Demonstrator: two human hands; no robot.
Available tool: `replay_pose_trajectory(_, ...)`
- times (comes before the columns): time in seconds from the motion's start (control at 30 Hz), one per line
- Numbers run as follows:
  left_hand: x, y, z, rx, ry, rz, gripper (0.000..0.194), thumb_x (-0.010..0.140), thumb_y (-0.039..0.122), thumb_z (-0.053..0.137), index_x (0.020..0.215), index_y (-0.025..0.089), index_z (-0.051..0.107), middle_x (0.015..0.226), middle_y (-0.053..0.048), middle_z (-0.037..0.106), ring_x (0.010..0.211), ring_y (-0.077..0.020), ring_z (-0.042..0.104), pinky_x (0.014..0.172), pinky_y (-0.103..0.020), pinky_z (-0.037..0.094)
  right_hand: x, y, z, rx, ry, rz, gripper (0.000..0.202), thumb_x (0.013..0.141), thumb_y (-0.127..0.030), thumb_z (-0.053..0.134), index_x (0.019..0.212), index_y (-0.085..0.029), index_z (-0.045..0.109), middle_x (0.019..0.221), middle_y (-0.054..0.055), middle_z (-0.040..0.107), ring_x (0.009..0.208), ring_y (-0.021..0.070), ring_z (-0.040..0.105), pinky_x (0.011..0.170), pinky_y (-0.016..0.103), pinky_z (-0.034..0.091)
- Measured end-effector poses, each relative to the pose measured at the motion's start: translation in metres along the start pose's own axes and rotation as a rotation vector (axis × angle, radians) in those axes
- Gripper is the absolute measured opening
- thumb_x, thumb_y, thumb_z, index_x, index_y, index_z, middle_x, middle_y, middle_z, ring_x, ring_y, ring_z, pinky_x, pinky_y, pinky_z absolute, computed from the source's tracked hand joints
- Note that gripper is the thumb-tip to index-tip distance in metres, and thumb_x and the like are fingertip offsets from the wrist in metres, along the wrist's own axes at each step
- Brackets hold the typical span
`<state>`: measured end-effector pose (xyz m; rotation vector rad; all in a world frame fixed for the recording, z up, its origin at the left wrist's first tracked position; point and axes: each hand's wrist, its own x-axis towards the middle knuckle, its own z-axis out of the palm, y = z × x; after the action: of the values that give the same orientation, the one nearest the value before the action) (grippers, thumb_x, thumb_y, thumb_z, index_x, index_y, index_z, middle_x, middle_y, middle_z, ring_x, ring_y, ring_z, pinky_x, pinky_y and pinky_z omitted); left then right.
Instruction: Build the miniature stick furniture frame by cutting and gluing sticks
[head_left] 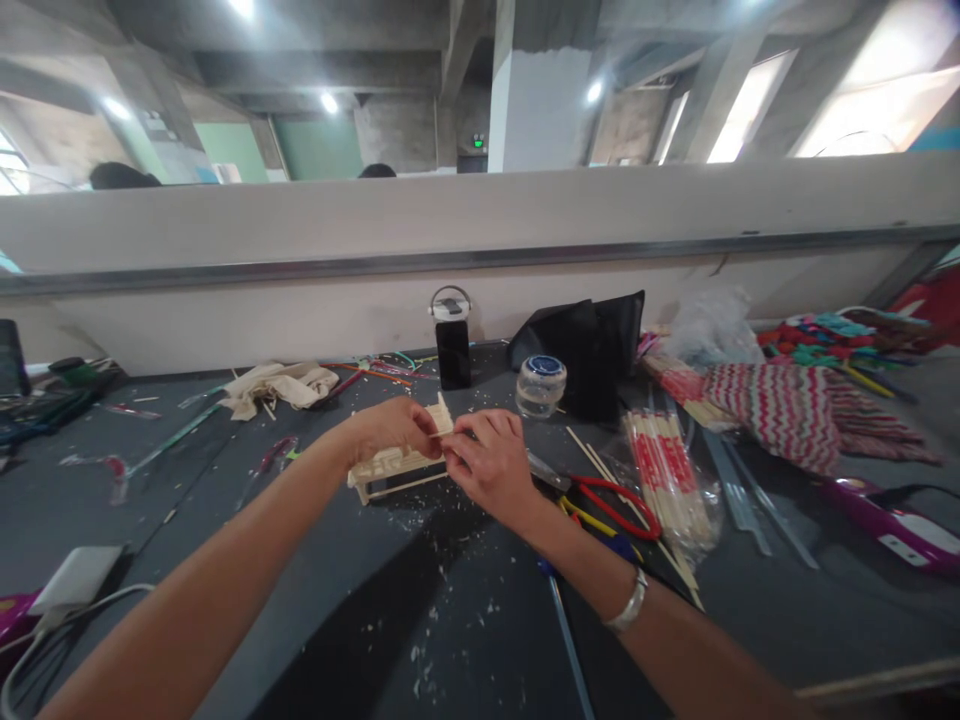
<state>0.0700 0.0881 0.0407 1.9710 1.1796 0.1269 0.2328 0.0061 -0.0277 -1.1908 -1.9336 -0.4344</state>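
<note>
A small model built from pale wooden sticks (390, 462) stands on the dark table before me. My left hand (394, 425) bends over it, fingers closed on a small slatted stick piece (441, 412) at its upper right. From the other side my right hand (491, 460) pinches the same piece, thumb and fingertips close to those of the left. Whether this piece is fixed to the model cannot be made out, as my fingers cover the contact. Right of my right hand lie red-handled scissors (619, 505), their blades partly behind it.
Behind the model stand a black phone (453, 355) and a clear jar with a blue lid (541, 387). Bagged wooden sticks (660, 460), a knitted striped cloth (780, 410) and a purple glue gun (896, 525) lie rightward. At left are beige cloth (277, 387) and a white adapter (79, 580).
</note>
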Motion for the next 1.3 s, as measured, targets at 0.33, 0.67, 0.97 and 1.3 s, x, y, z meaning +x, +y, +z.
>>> replay_pose_trajectory(0.33,-0.057,0.018,0.002,0.395,0.456,0.307,0.047,0.069,0.037,0.07,0.113,0.021,0.064,0.123,-0.009,0.061,0.113,-0.0298,0.05,0.093,-0.042,0.037,0.0,-0.003,-0.029,0.056,0.019,0.005,0.008,0.079,-0.012,0.062,0.079,-0.02,0.063,0.089,0.002,0.065,0.09,0.0186,0.051,0.086,0.036,0.034)
replay_pose_trajectory(0.67,-0.084,0.009,0.089,0.29,0.256,0.501,0.018,0.082,0.012,0.05,0.075,0.017,0.066,0.074,-0.003,0.065,0.075,-0.0184,0.058,0.073,-0.032,0.039,-0.045,-0.031,-0.064,0.165,-0.061,0.019,0.01,0.074,-0.01,0.063,0.079,-0.019,0.062,0.086,0.002,0.062,0.087,0.019,0.05,0.082,0.037,0.036)
replay_pose_trajectory(0.97,-0.076,-0.007,0.104,0.063,0.223,0.458,0.018,0.08,0.014,0.046,0.065,0.016,0.056,0.062,0.002,0.05,0.06,-0.012,0.046,0.058,-0.024,0.031,-0.063,-0.006,-0.086,0.207,-0.115,0.206,0.013,0.09,-0.019,0.051,0.096,-0.022,0.062,0.092,0.005,0.066,0.089,0.0191,0.06,0.081,0.034,0.047)
replay_pose_trajectory(1.3,-0.064,-0.012,0.119,-0.639,0.242,0.155,0.022,0.079,0.032,0.054,0.068,0.015,0.063,0.058,0.002,0.049,0.059,-0.0122,0.041,0.057,-0.025,0.029,-0.086,0.097,-0.119,0.173,-0.81,0.626,0.028,0.076,-0.026,0.063,0.103,-0.02,0.063,0.076,0.0,0.064,0.07,0.0174,0.061,0.062,0.026,0.044)
